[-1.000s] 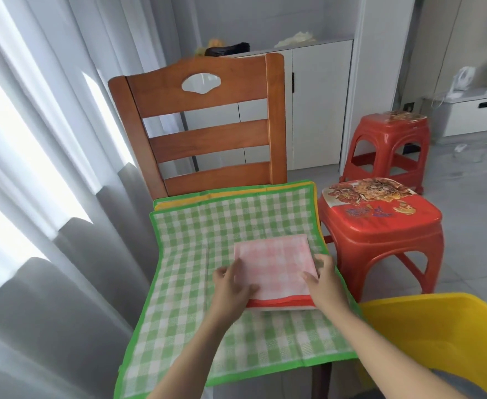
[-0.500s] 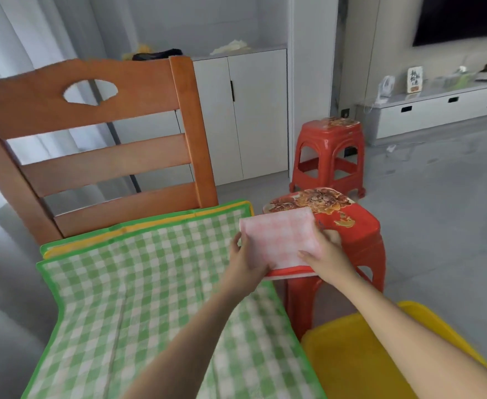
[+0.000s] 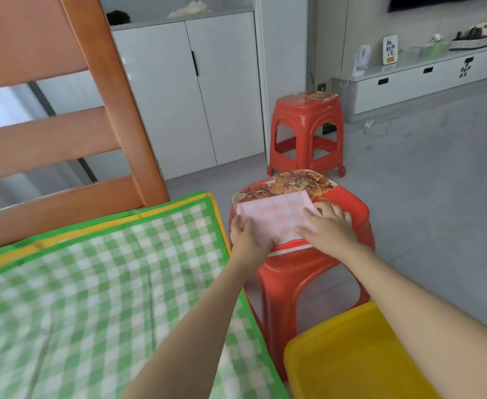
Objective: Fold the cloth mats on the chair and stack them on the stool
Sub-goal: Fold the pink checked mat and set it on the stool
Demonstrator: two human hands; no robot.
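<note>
Folded mat [image 3: 274, 217] on stool [image 3: 348, 203], right of chair [image 3: 72, 145]
</note>
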